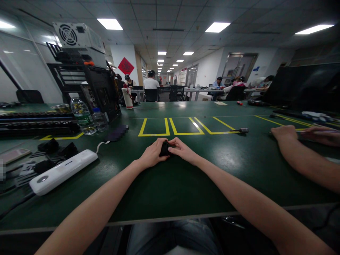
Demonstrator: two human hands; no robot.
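A small black object (164,148) is held between my two hands, just above the green tabletop (170,191) near its middle. My left hand (153,154) grips it from the left, with the fingers over its top and the thumb below. From the right, my right hand (182,150) closes its thumb and fingertips on the same object. Its details are too dark and small to make out. Yellow tape outlines (154,135) mark the table just beyond my hands.
At left lie a white power strip (65,171), black adapters and cables, a water bottle (83,115) and computer hardware (102,92). A screwdriver-like tool (243,130) lies right of the tape. Another person's hands (285,134) work at the right.
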